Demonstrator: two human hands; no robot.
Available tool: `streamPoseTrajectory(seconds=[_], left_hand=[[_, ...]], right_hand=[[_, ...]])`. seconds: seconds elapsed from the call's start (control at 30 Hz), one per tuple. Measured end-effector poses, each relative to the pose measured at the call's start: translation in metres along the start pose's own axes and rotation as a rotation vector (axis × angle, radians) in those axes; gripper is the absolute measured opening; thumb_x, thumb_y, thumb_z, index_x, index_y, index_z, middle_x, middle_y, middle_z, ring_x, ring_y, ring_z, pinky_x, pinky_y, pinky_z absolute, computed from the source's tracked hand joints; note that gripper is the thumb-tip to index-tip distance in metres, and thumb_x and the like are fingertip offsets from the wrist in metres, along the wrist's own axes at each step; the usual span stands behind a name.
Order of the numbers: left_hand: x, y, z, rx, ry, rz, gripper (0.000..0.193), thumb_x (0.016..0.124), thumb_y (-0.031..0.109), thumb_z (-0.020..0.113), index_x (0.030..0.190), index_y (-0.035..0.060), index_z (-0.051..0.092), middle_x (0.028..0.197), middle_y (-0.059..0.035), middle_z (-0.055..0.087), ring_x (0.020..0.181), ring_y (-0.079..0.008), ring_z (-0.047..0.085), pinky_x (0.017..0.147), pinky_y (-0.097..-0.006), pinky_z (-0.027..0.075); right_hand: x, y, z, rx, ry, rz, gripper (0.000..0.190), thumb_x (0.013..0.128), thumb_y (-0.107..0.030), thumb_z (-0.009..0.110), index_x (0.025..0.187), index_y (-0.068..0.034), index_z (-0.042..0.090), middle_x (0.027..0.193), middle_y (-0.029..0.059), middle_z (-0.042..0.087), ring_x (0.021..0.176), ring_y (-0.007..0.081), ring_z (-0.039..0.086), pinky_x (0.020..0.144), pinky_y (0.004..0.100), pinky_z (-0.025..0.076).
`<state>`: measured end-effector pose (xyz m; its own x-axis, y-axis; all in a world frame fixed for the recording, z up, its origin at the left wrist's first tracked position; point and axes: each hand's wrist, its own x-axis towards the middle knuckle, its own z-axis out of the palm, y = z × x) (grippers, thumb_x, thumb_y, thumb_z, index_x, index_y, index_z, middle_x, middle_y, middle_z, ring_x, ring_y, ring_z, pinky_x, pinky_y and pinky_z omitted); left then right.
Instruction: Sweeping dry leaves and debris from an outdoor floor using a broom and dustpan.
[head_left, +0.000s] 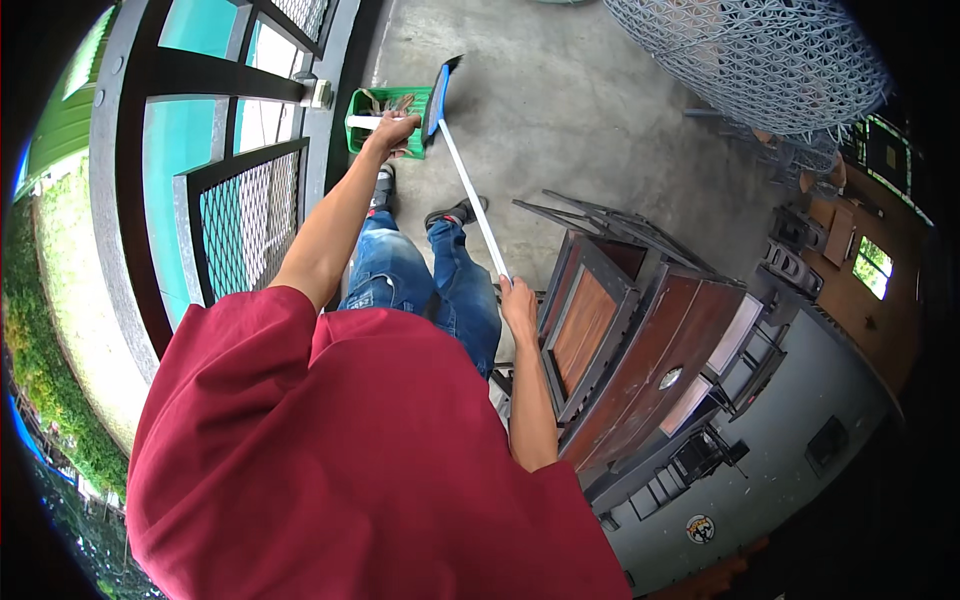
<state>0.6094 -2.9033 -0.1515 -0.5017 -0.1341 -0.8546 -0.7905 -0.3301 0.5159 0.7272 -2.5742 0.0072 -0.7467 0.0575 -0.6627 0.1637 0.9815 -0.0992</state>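
Observation:
My left hand (393, 136) is closed around the white handle (364, 122) of a green plastic dustpan (412, 95). Dry leaves and similar debris (401, 103) lie inside the pan, partly hidden behind this hand. Farther back, my right hand (519, 306) grips the upper end of a broom's white stick (472, 191). The blue broom head (442, 94), with dark bristles, is at the pan's right edge; whether it touches the pan I cannot tell. My feet stand just behind the pan on the concrete floor (555, 112).
A metal-framed wall with mesh panels (251, 217) runs close on my left. To my right stand wooden tables or cabinets (652, 360) with dark metal legs jutting forward. A grey woven chair (757, 60) is at the far right, with stacked plastic chairs (795, 247) beyond.

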Motion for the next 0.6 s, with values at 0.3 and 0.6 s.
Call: streamPoseTrajectory(seconds=[0.3,0.6], left_hand=[[-0.012,0.006,0.014,0.015,0.024,0.037,0.025,0.068,0.026,0.059,0.081,0.0136,0.044,0.049,0.0044,0.036,0.038,-0.0069,0.032,0.035,-0.0244,0.025],[-0.005,-0.005,0.017,0.054,-0.019,-0.053,0.045,0.062,0.030,0.064,0.097,0.0172,0.037,0.059,0.0027,0.038,0.050,-0.0089,0.038,0.047,-0.0272,0.035]], right_hand=[[0.011,0.000,-0.029,-0.086,0.128,0.021,0.035,0.087,-0.030,0.041,0.088,0.003,0.054,0.078,0.0266,0.057,0.079,0.0431,0.054,0.068,0.0488,0.042],[0.012,-0.013,0.003,-0.040,0.018,-0.033,0.037,0.085,-0.031,0.044,0.085,0.004,0.055,0.079,0.0272,0.056,0.080,0.0435,0.053,0.068,0.0492,0.041]])
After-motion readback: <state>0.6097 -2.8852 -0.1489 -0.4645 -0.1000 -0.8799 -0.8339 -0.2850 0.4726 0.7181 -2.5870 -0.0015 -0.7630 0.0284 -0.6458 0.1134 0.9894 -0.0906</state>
